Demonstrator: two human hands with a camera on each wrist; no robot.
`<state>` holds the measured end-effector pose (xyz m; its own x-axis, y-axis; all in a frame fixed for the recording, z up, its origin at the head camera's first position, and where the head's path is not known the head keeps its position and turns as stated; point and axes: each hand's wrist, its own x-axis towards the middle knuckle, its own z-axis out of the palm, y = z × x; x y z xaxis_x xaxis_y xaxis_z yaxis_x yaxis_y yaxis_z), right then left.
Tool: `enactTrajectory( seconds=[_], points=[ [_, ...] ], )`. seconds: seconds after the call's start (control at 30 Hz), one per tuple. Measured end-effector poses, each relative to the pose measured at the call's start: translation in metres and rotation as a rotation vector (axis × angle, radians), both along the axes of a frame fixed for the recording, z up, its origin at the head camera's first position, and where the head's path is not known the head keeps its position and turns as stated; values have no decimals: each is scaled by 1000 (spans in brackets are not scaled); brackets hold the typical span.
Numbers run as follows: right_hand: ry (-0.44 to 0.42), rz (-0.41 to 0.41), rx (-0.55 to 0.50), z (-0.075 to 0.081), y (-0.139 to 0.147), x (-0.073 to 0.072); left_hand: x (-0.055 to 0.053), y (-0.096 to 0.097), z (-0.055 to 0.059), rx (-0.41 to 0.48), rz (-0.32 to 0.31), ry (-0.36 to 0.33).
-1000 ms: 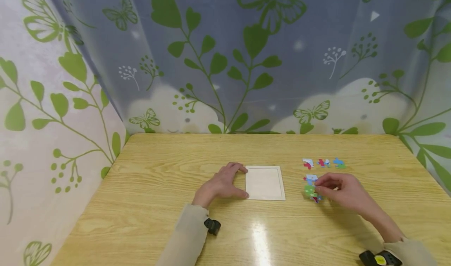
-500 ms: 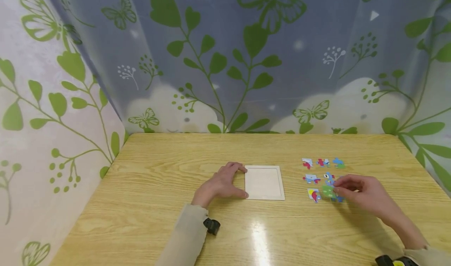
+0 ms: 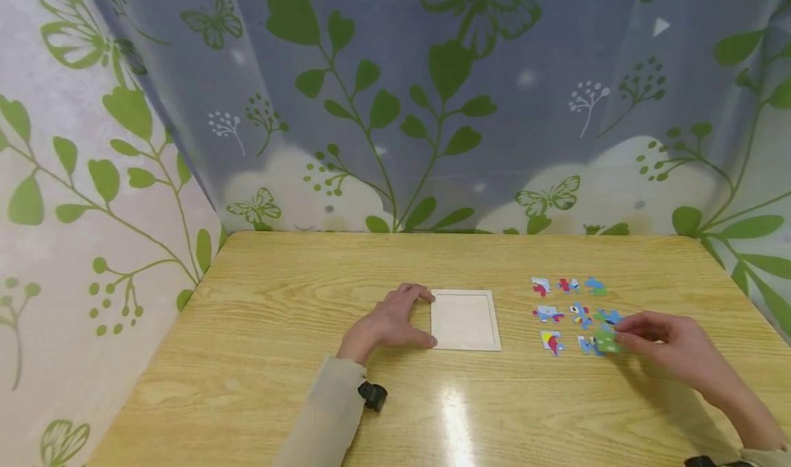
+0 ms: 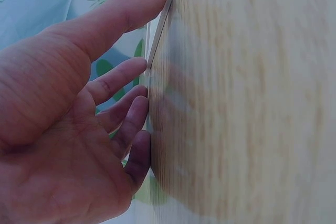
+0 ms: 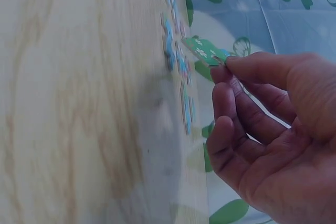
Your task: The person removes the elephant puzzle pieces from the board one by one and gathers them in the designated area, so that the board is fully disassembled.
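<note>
A flat, square wooden puzzle tray with a thin raised rim lies on the table. My left hand rests at its left side, the thumb and a fingertip touching the edge near the two left corners. The left wrist view shows the fingers loosely extended along that edge. To the right, my right hand pinches a green jigsaw piece with white flowers between thumb and fingertips. It is held above the table, over the right end of the front row of loose pieces, partly covering what lies beneath.
Several colourful jigsaw pieces lie apart in three rows right of the tray. The wooden table reaches back to a patterned curtain with leaves and butterflies, and another hanging borders the left.
My right hand has moved right with the green jigsaw piece, from the left end of the front row to its right end, uncovering pieces. The left hand and the tray stay put.
</note>
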<state>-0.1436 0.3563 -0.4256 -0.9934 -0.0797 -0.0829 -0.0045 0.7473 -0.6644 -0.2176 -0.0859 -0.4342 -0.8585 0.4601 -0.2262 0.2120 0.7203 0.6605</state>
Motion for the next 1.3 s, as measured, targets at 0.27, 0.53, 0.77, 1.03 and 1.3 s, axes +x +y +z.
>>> enactTrajectory(
  seconds=[0.27, 0.53, 0.77, 1.03, 1.3],
  points=[
    [-29, -2, 32, -5, 12, 0, 2, 0, 2, 3, -1, 3],
    [-47, 4, 36, -10, 21, -3, 0, -1, 1, 5, 2, 2],
    [-82, -8, 40, -13, 23, -6, 1, 0, 0, 0, 1, 1],
    [-110, -1, 52, -14, 27, -11, 2, 1, 1, -5, -4, -3],
    [-143, 2, 43, -14, 28, -14, 1, 0, 2, -15, -7, 6]
  ],
)
